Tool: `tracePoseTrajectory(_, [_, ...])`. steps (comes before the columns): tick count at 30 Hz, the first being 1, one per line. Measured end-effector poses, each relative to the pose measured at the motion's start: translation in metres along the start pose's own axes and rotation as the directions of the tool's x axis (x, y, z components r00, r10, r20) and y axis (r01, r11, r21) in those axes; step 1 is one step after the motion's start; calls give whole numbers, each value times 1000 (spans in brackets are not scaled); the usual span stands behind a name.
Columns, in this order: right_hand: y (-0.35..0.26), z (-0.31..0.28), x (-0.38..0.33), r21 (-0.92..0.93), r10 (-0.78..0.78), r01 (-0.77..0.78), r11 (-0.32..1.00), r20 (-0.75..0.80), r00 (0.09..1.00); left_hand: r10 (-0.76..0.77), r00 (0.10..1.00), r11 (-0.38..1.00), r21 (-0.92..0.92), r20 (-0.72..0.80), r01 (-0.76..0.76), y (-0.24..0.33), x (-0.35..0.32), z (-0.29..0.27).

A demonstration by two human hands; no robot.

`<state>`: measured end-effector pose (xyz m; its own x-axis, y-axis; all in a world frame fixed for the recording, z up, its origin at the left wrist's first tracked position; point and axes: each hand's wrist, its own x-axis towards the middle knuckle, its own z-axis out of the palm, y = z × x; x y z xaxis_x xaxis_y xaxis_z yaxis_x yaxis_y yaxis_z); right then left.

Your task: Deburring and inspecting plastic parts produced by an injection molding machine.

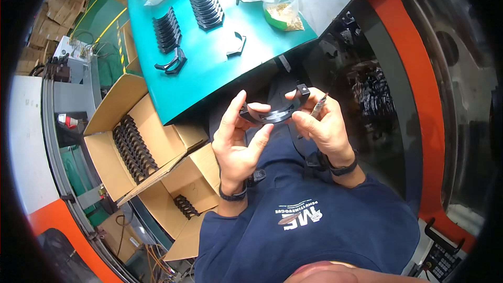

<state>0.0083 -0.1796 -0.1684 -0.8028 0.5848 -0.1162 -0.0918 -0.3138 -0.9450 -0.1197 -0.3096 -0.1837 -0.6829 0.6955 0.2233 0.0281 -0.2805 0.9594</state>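
Grip: left hand (234, 149) and right hand (328, 130) pinch opposite ends of the curved black bracket (280, 115); keep the right hand's pointed tool (318, 107) angled outward.

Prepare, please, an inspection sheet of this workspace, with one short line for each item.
Surface: green tabletop, glossy.
Job's things: curved black part, held above the person's lap; two rows of similar black parts on the tabletop.
Clutter: clear bag of small gold-coloured pieces.
Grippers: left hand holds the part's left end; right hand holds its right side plus a slim pointed tool.
Cables: loose cables, lower left.
Surroundings: open cardboard boxes, left.
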Motion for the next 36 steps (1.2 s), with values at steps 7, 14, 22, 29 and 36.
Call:
tracePoseTrajectory(7, [3,-3,-1,-74,-97,97,993,0,995,-30,999,999,-45,-41,28,1,-2,3])
tracePoseTrajectory(14, [20,-12,2,214,-161,136,967,101,982,32,998,999,-2,-54,-32,-6,-4,3])
tracePoseTrajectory(22, [3,5,0,113,278,-288,951,95,956,91,994,991,-91,-66,-97,-23,0,9])
tracePoseTrajectory(29, [19,16,-8,41,152,-152,987,8,988,79,994,979,-182,-72,-91,-26,1,8])
tracePoseTrajectory(36, [34,16,-8,-50,-6,4,999,-41,999,18,995,988,-150,-94,-32,-16,1,9])
